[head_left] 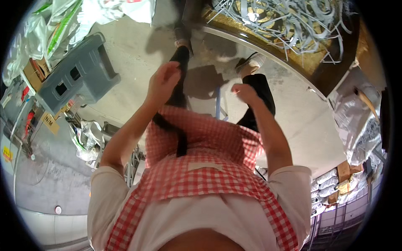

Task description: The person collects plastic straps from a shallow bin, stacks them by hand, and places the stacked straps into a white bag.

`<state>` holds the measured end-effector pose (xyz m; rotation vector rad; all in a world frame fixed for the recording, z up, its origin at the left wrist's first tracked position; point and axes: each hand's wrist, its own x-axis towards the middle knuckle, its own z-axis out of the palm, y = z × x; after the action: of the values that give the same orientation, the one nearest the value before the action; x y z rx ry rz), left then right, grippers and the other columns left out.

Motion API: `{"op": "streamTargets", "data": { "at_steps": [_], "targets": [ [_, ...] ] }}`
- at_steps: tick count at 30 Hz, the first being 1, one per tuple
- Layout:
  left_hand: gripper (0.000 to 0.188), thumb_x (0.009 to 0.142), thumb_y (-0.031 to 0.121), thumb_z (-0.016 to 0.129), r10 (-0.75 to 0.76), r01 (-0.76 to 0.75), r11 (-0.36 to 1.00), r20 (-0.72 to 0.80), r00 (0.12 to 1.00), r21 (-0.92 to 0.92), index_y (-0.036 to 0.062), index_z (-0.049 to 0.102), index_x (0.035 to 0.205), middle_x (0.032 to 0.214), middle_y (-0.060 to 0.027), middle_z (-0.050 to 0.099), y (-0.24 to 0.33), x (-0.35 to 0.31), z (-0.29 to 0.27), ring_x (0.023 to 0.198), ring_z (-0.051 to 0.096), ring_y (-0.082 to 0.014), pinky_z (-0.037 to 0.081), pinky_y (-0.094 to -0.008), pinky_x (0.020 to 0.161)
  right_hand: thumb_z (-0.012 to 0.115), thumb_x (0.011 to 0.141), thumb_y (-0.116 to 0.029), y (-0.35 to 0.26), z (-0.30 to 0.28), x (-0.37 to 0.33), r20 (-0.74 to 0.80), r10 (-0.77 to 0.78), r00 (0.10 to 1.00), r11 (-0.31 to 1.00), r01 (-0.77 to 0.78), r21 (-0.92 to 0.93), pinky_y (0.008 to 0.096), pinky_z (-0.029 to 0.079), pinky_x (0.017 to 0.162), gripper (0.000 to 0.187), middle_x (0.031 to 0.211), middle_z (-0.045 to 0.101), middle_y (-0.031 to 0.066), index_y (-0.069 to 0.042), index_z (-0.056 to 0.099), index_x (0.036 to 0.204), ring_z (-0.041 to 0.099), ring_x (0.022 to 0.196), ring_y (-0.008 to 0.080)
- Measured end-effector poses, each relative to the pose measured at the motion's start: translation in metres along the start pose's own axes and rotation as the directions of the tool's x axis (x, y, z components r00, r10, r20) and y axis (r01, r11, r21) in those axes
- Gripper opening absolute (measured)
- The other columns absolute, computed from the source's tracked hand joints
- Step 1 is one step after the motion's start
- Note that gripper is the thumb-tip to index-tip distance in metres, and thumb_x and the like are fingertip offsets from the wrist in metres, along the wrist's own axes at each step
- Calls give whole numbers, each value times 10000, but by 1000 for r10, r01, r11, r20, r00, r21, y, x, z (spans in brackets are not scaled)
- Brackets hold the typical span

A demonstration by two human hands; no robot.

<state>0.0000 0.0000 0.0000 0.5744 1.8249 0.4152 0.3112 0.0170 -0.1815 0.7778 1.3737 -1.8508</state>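
My left hand (164, 81) hangs in the air over my left leg, its fingers loosely bent with a gap beside the thumb and nothing visible between them. Above my right knee, my right hand (246, 93) has its fingers curled in. Whether anything small is inside them is hidden. Neither hand touches the large brown-edged tray (322, 85) ahead on the right. Tangled grey plastic strips (289, 25) are heaped in that tray. Across my lap spreads a red-and-white checked apron (201, 175).
A grey plastic step-shaped piece (75, 73) lies at the left, near white plastic bags (109, 10) and a cardboard box (35, 73). At the right hangs a silvery bag (356, 121). Behind it are stacked packages (328, 184). Concrete floor (130, 54) shows around my feet.
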Motion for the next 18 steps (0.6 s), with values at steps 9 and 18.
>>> {"op": "streamTargets", "data": {
  "at_steps": [9, 18],
  "targets": [
    [209, 867, 54, 530, -33, 78, 831, 91, 995, -551, -13, 532, 1065, 889, -41, 597, -64, 129, 91, 774, 538, -87, 446, -228, 682, 524, 632, -87, 28, 193, 145, 265, 21, 964, 998, -5, -60, 390, 422, 880, 453, 1051, 584, 206, -50, 582, 1080, 543, 1011, 342],
    [223, 865, 60, 529, -68, 251, 788, 325, 943, -563, 38, 545, 1086, 881, -16, 584, -32, 142, 98, 774, 533, -80, 451, -236, 692, 498, 666, -114, 21, 224, 155, 324, -91, 942, 924, -41, 379, 363, 404, 911, 489, 1073, 597, 144, -52, 531, 1150, 530, 1056, 282]
  ]
}}
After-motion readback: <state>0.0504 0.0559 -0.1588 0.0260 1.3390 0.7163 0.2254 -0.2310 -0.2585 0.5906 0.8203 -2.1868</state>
